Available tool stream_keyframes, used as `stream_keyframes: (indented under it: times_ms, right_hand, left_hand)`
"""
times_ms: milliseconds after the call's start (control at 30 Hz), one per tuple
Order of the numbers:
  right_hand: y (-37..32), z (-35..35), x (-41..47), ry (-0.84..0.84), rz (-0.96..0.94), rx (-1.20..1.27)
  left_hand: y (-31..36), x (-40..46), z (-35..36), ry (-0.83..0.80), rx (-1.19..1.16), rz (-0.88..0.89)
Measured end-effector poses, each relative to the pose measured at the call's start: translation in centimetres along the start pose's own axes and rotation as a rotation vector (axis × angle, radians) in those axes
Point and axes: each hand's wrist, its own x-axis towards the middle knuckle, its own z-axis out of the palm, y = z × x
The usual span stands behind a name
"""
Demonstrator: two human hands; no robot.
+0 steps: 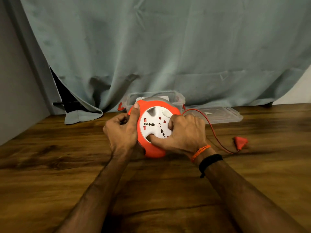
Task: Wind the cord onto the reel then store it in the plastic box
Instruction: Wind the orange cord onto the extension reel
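Observation:
An orange cord reel (152, 148) with a white socket face (155, 122) stands tilted on the wooden table (67, 157), its face turned toward me. My left hand (122, 132) grips its left rim, thumb up along the orange edge. My right hand (183, 133) lies on the white face, thumb and fingers hooked into its recesses. A thin red cord (213, 132) leaves the reel's right side and runs across the table to a red plug (241, 142), which looks blurred. Behind the reel stands a clear plastic box (175, 97) without its lid.
The box's clear lid (217, 115) lies flat on the table to the right of the box. A grey-green curtain (151, 47) hangs behind everything, its hem on the table's far edge. A grey wall (15, 81) closes the left side.

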Motion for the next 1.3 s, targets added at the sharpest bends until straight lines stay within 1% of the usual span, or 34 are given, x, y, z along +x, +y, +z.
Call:
stream_keyframes:
  times_ms: [100, 167, 233, 367, 433, 567, 700, 967, 1167, 1300]
  right_hand:
    - [0.6, -0.3, 0.2, -0.087, -0.051, 0.038]
    - [1.3, -0.8, 0.7, -0.149, -0.104, 0.171]
    - [2.2, -1.3, 1.1, -0.123, -0.172, 0.247]
    - [3.4, -1.8, 1.2, -0.011, -0.331, 0.257]
    - [3.8, -1.7, 1.4, 0.018, -0.385, 0.23]
    - [4.1, -1.2, 1.8, -0.07, -0.469, 0.139]
    - [3.8, -1.1, 1.8, -0.181, -0.453, 0.104]
    - [2.9, -1.5, 1.7, -0.329, -0.432, -0.012]
    - [2.8, -1.8, 1.4, -0.29, -0.388, 0.009]
    - [2.7, -1.4, 1.0, -0.235, -0.351, -0.005]
  left_hand:
    - [0.2, 0.0, -0.1, 0.002, 0.004, -0.022]
    - [0.0, 0.2, -0.4, -0.012, 0.005, -0.053]
    - [-0.1, 0.4, -0.6, -0.025, 0.002, -0.08]
    - [-0.2, 0.6, -0.7, -0.054, 0.013, -0.082]
    - [-0.2, 0.6, -0.6, -0.077, 0.01, -0.085]
    - [-0.3, 0.5, -0.5, -0.092, 0.017, -0.083]
    - [-0.3, 0.4, -0.5, -0.129, 0.038, -0.067]
    - [-0.4, 0.1, -0.4, -0.23, 0.082, 0.028]
    - [-0.4, 0.0, -0.3, -0.215, 0.068, 0.049]
    - [-0.5, -0.2, 0.0, -0.162, 0.073, 0.105]
